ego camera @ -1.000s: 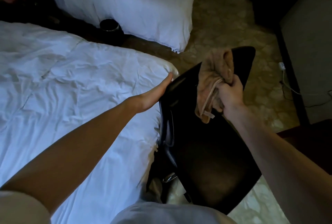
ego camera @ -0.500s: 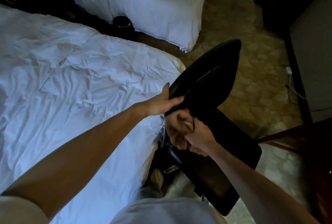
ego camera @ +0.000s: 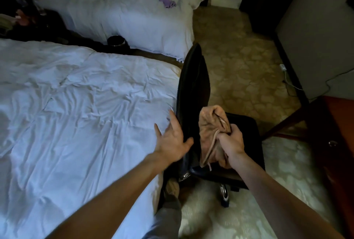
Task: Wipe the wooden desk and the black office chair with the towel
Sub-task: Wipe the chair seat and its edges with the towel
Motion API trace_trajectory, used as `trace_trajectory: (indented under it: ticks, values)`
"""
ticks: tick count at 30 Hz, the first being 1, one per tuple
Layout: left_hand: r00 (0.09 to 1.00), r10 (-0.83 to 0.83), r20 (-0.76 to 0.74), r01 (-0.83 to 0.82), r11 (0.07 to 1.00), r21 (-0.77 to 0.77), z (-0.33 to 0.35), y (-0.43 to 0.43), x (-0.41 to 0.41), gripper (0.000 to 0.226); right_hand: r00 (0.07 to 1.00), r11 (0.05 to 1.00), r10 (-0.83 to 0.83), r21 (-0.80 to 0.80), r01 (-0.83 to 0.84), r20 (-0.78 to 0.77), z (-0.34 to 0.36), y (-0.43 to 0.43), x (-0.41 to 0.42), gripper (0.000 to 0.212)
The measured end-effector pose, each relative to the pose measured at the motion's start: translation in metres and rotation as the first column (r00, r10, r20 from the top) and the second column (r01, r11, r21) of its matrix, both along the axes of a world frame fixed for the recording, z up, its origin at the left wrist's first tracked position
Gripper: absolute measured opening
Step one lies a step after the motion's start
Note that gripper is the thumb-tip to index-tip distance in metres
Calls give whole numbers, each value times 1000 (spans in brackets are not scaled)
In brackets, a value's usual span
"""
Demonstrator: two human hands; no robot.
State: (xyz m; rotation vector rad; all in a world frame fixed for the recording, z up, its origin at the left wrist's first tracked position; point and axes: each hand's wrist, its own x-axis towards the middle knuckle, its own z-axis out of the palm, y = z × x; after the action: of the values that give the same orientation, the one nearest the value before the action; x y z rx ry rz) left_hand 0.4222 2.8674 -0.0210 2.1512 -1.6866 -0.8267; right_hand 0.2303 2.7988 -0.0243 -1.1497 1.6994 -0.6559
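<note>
Right hand [ego camera: 232, 143] fist-grips bunched tan towel [ego camera: 211, 133] over black office chair [ego camera: 193, 89] seat; left hand [ego camera: 172, 143] fingers spread, touching backrest edge beside bed [ego camera: 76, 104].

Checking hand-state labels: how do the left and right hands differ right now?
The left hand is open with fingers spread, while the right hand is shut in a fist. The left hand holds nothing and rests at the edge of the black chair's backrest; the right hand grips the bunched tan towel over the seat. Both are bare and at the chair.
</note>
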Motion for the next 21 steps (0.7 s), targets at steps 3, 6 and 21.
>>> trace_trajectory:
  ticks: [3, 6, 21]
  values:
    - [999, -47, -16, 47, 999, -20, 2, 25, -19, 113, 998, 997, -62, -33, 63, 33, 2, 17, 1, 36]
    - [993, -54, -107, 53, 999, -10, 14, 34, -19, 100, 999, 994, -29, -109, 30, 17, 14, 27, 4, 31]
    - [558, -516, 650, 755, 640, -141, 34, -99, 101, 103, 655, 652, 755, 124, -748, -22, 54, -64, -25, 35]
